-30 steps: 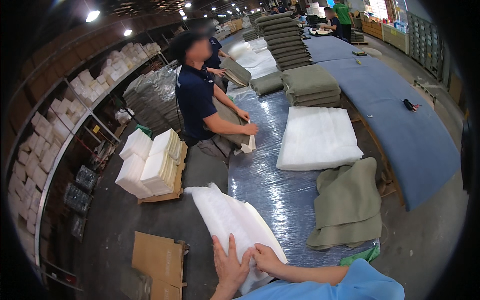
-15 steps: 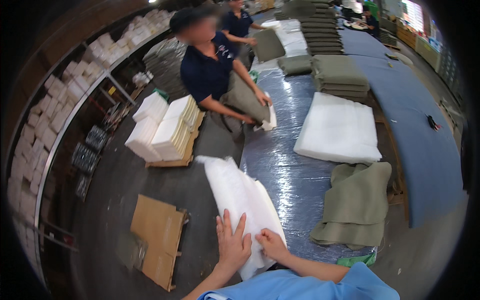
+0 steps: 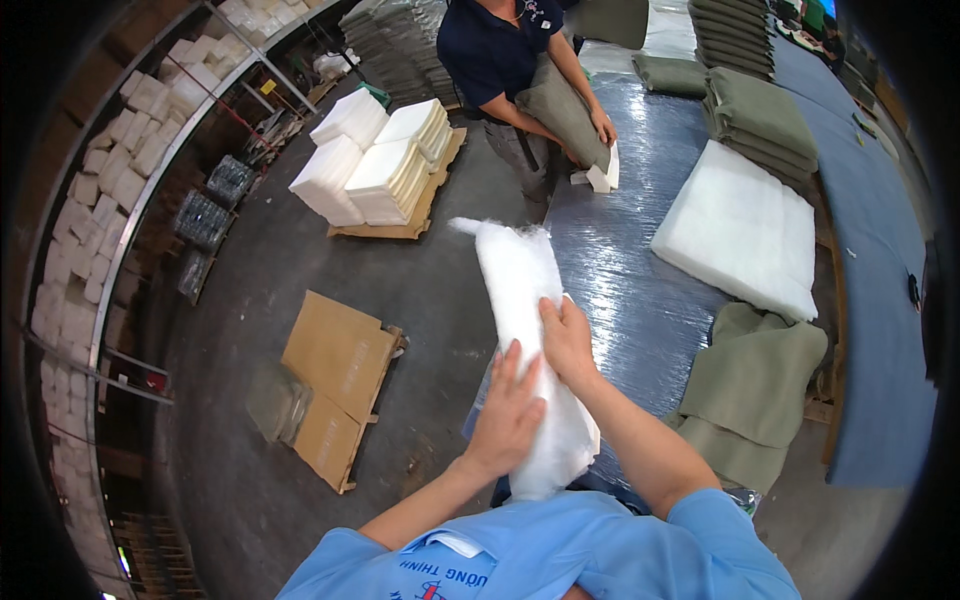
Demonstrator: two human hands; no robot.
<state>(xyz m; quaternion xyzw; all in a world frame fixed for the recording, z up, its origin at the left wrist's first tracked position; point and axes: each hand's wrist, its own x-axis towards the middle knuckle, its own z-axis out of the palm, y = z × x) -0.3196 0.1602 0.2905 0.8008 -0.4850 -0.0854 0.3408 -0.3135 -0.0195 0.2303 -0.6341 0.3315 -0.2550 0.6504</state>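
Observation:
A long piece of fluffy white wadding (image 3: 522,282) stands on edge in front of me at the near left end of the table, folded around a pale pad whose edge shows at the right. My left hand (image 3: 508,415) lies against its left face, fingers stretched out and a little apart. Higher up, my right hand (image 3: 568,345) grips the right edge, its fingers bent over the wadding and the thumb out of sight. The lower end of the bundle rests close against my blue shirt.
The table (image 3: 640,235) has a shiny plastic cover. On its right lie a thick white wadding stack (image 3: 745,225) and folded grey-green fabric (image 3: 745,385). Across from me a co-worker handles a grey-green cushion (image 3: 565,110). White foam blocks (image 3: 385,175) and flat cardboard (image 3: 335,365) sit on pallets at left.
My right hand has moved up and forward along the wadding. The bundle now stands narrower and more upright, and my left hand has shifted right and slightly up with it. The view has tilted down.

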